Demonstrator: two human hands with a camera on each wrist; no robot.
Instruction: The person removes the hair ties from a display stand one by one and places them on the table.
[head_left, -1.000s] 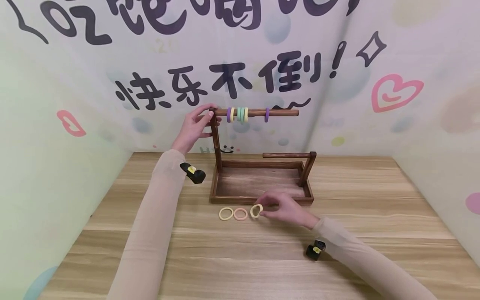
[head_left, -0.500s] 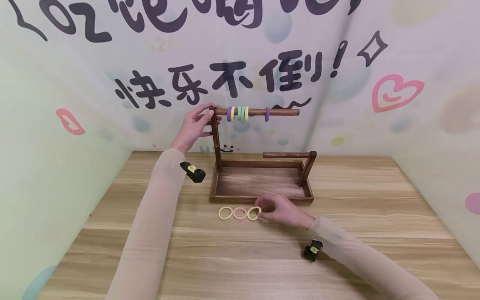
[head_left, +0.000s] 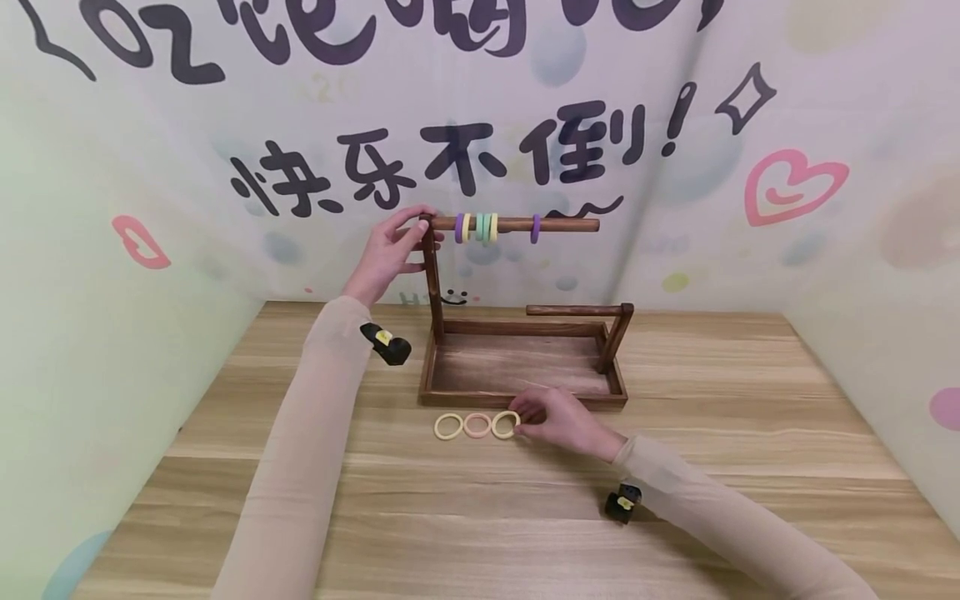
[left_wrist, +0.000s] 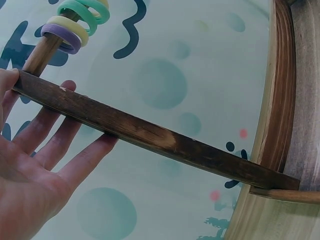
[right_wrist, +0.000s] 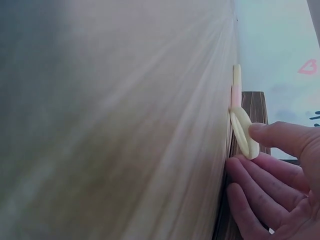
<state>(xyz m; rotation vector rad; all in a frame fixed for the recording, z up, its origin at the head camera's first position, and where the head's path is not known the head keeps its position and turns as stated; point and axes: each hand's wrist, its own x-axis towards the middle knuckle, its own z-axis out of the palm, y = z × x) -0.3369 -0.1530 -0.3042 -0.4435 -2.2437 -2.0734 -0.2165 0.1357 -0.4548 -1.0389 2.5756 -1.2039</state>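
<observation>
Pale yellow, the ring [right_wrist: 245, 122] pinched at its edge between thumb and fingers of the right hand [head_left: 562, 423] could slip loose or knock the pink ring [right_wrist: 235, 96] close by at nine o'clock, since the hold looks shallow. Smooth, round and slightly tilted, it sits at six o'clock from the wooden stand [head_left: 480, 399] (the left hand [head_left: 388, 252] clasps its post [head_left: 434, 283] up top).

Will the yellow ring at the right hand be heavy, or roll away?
The yellow ring is probably light: just a thin band. Being round, it might roll on edge; leaning as now, it would likelier drop flat.
</observation>
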